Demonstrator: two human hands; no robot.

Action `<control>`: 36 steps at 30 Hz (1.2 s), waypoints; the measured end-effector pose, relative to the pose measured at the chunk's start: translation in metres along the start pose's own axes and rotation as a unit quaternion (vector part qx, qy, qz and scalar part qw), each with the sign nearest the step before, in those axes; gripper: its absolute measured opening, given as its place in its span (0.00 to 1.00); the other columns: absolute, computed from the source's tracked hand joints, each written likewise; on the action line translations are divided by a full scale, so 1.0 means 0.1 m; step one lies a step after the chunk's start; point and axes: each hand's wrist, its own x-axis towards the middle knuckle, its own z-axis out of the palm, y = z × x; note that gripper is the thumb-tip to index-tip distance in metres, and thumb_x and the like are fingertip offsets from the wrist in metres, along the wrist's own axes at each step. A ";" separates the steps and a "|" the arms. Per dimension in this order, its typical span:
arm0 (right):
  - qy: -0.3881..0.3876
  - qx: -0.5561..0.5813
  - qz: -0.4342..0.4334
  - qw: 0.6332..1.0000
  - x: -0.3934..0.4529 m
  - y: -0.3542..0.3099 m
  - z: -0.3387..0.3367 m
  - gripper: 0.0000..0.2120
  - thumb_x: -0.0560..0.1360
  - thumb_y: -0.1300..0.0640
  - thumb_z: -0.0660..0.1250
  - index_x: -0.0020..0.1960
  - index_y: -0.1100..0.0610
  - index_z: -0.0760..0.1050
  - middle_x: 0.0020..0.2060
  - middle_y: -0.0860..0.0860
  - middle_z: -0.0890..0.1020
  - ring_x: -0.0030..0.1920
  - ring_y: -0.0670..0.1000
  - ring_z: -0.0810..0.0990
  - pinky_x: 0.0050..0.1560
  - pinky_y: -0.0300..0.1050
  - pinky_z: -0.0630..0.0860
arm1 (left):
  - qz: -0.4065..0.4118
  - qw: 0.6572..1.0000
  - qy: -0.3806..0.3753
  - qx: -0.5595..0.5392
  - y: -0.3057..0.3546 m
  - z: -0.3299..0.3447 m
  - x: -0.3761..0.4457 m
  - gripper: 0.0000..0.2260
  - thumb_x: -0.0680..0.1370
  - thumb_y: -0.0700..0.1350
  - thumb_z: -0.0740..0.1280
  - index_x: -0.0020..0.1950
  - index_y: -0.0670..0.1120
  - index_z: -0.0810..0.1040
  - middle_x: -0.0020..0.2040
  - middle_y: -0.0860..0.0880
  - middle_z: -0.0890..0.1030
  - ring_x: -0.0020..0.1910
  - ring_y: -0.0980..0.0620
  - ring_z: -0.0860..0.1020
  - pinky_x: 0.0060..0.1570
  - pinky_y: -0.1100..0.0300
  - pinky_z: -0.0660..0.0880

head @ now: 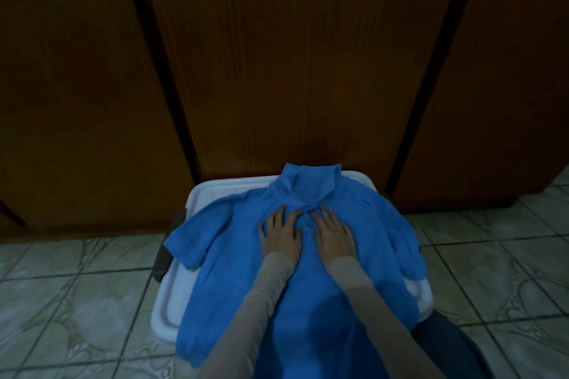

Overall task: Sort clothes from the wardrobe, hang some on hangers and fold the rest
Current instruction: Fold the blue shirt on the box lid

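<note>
The blue polo shirt (234,255) lies spread face-up over a white plastic tub (172,298) on the tiled floor (77,301), collar toward the closed wooden wardrobe doors (277,55) and sleeves draped out over the tub's sides, which looks to me like a makeshift surface for smoothing it flat before a fold. The left hand (280,232) and right hand (334,232) rest side by side on the chest, just either side of the button placket. Both have fingers spread and nearly straight, pressing the cloth, neither gripping nor pinching anything.
</note>
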 end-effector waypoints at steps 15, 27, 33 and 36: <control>-0.030 -0.049 -0.009 0.998 -0.39 0.06 -0.07 0.23 0.82 0.49 0.46 0.76 0.46 0.48 0.76 0.46 0.49 0.76 0.47 0.49 0.74 0.46 0.46 | 0.014 0.995 -0.075 0.058 -0.07 -0.01 -0.44 0.21 0.83 0.52 0.43 0.76 0.60 0.44 0.77 0.52 0.41 0.76 0.55 0.40 0.71 0.47 0.35; 0.025 0.075 0.227 0.971 0.10 -0.18 -0.29 0.24 0.73 0.34 0.60 0.53 0.52 0.79 0.53 0.51 0.80 0.59 0.52 0.73 0.59 0.51 0.63 | -0.116 0.988 0.015 -0.100 0.10 -0.13 -0.17 0.09 0.80 0.50 0.58 0.53 0.60 0.76 0.62 0.54 0.69 0.65 0.51 0.62 0.66 0.51 0.52; 0.111 0.148 0.198 0.963 0.01 -0.12 -0.13 0.11 0.74 0.46 0.65 0.47 0.53 0.79 0.46 0.47 0.82 0.58 0.49 0.72 0.58 0.47 0.58 | -0.152 0.980 0.070 -0.107 0.12 -0.09 -0.06 0.04 0.76 0.56 0.63 0.45 0.62 0.77 0.57 0.57 0.73 0.61 0.52 0.66 0.64 0.50 0.53; 0.118 0.181 0.186 0.958 0.01 -0.09 -0.12 0.10 0.74 0.48 0.66 0.48 0.55 0.78 0.46 0.49 0.82 0.56 0.50 0.74 0.57 0.45 0.57 | -0.147 0.973 0.098 -0.148 0.12 -0.08 -0.06 0.05 0.75 0.53 0.66 0.48 0.64 0.78 0.56 0.58 0.75 0.60 0.56 0.69 0.64 0.51 0.50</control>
